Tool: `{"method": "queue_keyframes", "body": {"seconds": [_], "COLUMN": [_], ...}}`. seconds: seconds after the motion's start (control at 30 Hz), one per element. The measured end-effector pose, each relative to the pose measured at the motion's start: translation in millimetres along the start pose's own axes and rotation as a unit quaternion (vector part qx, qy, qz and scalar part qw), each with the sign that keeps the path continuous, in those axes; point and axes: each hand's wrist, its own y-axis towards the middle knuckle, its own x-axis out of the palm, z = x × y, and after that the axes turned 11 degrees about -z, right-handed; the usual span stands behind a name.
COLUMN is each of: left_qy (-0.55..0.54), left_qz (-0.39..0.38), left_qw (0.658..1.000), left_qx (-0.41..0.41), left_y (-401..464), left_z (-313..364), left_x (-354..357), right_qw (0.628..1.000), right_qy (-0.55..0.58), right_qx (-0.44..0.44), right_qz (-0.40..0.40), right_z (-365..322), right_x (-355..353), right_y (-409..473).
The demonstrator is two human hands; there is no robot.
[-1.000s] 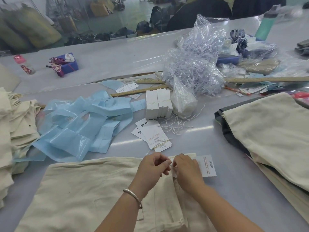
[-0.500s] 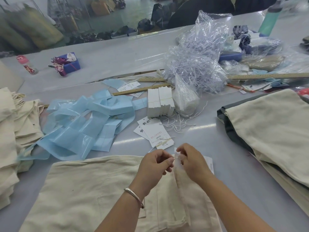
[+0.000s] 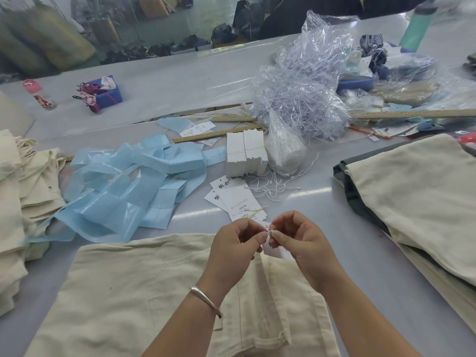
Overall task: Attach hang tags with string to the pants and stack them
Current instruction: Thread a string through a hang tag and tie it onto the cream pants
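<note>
Closest to the person, a pair of cream pants (image 3: 144, 300) lies flat on the gray table (image 3: 360, 266). Two bare hands meet just above the top edge of the pants. The left hand (image 3: 235, 243), with a silver bracelet (image 3: 204, 300) on its wrist, has its fingers curled in a tight grip on a thin bit of string, too small to see well. The right hand (image 3: 300, 238) is curled too, and its grip pinches the same small spot, fingertip to fingertip with the left. A white hang tag (image 3: 274, 249) peeks out just under the two hands, touching the pants. A little farther on lies a small pile of loose tags (image 3: 237, 199) with red and black print. Beside them, loose white strings (image 3: 273, 186) curl on the table. To the left is a heap of light blue plastic bags (image 3: 123, 186). At the far left sits a stack of cream pants (image 3: 15, 202). At the right lies another stack of folded cream cloth (image 3: 417, 202) with something dark gray under it. Behind the loose tags stand two bundles of white tags (image 3: 246, 153), side by side. Next to them is a big crinkly clear bag (image 3: 306, 94) full of white strings. Two wooden rulers (image 3: 219, 134) lie nearby. Far back, a blue box (image 3: 108, 92) sits on the table.
</note>
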Motion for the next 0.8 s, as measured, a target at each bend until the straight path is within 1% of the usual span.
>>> {"method": "queue_keyframes", "body": {"seconds": [0.13, 0.2, 0.27, 0.33, 0.4, 0.47, 0.6, 0.8], "left_qy": [0.01, 0.018, 0.032, 0.081, 0.155, 0.213, 0.277, 0.281], "left_qz": [-0.004, 0.0, 0.01, 0.019, 0.024, 0.023, 0.03, 0.02], "left_qw": [1.0, 0.999, 0.999, 0.995, 0.984, 0.97, 0.95, 0.95], "left_qx": [0.019, 0.03, 0.04, 0.056, 0.083, 0.115, 0.143, 0.135], "left_y": [-3.8, -4.7, -5.7, -6.7, -8.0, -8.3, -6.9, -6.5], "left_z": [5.5, 8.2, 10.4, 10.8, 11.5, 12.8, 14.9, 14.2], "left_x": [-0.2, -0.8, -1.4, -2.0, -2.8, -4.5, -7.7, -10.0], "right_qw": [1.0, 1.0, 0.999, 0.992, 0.972, 0.951, 0.934, 0.917], "right_qy": [0.024, 0.001, -0.042, -0.122, -0.231, -0.305, -0.352, -0.392], "right_qx": [-0.002, -0.006, -0.011, -0.012, -0.016, -0.03, -0.045, -0.049], "right_qz": [-0.007, -0.012, -0.014, -0.023, -0.04, -0.048, -0.033, -0.047], "right_z": [-1.0, -2.3, -4.7, -8.3, -13.2, -17.4, -21.2, -23.7], "right_x": [2.6, 4.7, 7.3, 10.2, 13.6, 16.4, 16.7, 16.7], "right_y": [-1.9, -2.2, -1.8, -1.5, -2.0, -2.7, -3.2, -3.6]}}
